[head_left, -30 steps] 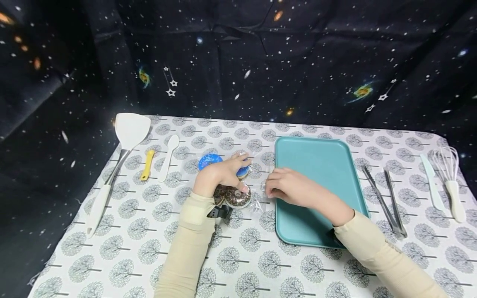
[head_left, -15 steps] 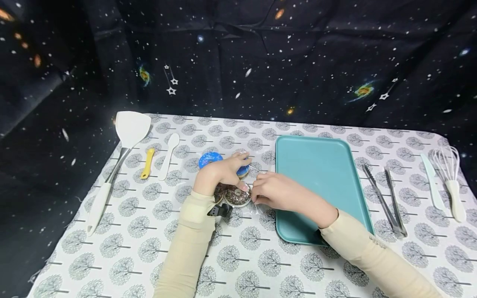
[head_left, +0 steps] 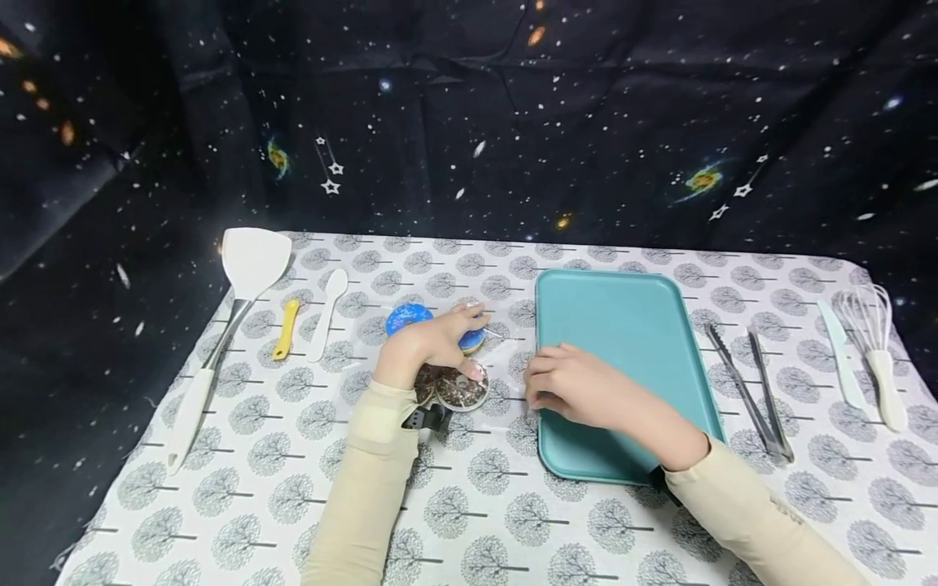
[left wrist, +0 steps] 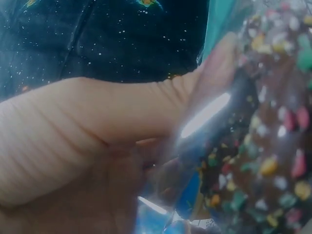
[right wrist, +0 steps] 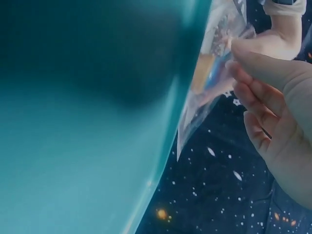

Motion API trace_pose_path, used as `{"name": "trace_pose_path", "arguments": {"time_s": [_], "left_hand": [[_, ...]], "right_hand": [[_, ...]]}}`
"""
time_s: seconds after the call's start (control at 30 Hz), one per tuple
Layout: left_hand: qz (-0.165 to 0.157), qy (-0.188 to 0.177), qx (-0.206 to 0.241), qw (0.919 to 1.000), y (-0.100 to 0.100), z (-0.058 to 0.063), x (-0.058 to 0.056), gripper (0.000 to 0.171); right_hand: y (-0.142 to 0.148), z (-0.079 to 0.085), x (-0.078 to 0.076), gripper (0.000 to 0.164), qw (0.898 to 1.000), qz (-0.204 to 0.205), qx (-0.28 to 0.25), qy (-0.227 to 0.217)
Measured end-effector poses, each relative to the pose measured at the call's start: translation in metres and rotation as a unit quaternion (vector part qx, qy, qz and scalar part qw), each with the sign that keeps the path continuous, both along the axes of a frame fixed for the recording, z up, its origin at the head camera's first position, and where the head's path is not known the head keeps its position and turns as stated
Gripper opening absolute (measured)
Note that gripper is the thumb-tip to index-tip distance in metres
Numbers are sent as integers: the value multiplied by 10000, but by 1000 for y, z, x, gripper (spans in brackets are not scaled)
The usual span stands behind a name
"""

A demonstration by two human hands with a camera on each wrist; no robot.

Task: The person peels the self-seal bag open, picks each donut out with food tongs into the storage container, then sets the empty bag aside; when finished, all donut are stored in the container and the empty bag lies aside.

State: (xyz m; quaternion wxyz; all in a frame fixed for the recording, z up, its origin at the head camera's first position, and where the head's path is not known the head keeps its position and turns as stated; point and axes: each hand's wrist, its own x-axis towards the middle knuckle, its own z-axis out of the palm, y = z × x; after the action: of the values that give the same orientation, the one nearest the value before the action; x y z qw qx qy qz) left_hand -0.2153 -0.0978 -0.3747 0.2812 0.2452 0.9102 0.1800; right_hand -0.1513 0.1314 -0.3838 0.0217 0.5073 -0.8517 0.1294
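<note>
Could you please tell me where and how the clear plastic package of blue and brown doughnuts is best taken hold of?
I'd suggest pinching the clear plastic package at its loose film edge facing the teal rectangular tray, from the right: film there extends beyond the rounded doughnuts, offering something thin, while the left hand covers the middle.

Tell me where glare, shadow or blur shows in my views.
In the head view the tree-print cloth reads clearly, though a shadow darkens the teal tray below the right hand; in the left wrist view a bright glare streak crosses the clear wrapping, and the sprinkled donut looks soft, likely too close; in the right wrist view shadow covers the tray's upper part.
</note>
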Motion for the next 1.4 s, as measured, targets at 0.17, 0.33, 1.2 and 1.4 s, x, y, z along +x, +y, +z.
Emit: {"name": "trace_pose_path", "arguments": {"time_s": [0.17,0.33,1.2,1.4], "left_hand": [[-54,35,4,10000,-5,-2,0,95],[1,29,40,10000,-8,-1,0,93],[-228,3329,-214,9425,41,-21,35,33],[-51,3492,13,9370,39,-21,36,25]], "right_hand": [[8,5,0,9,9999,-1,-106,-128],[22,12,1,10,9998,-88,-153,-56],[73,7,25,10,9979,-645,-12,104],[79,8,25,10,9976,-675,-119,97]]}}
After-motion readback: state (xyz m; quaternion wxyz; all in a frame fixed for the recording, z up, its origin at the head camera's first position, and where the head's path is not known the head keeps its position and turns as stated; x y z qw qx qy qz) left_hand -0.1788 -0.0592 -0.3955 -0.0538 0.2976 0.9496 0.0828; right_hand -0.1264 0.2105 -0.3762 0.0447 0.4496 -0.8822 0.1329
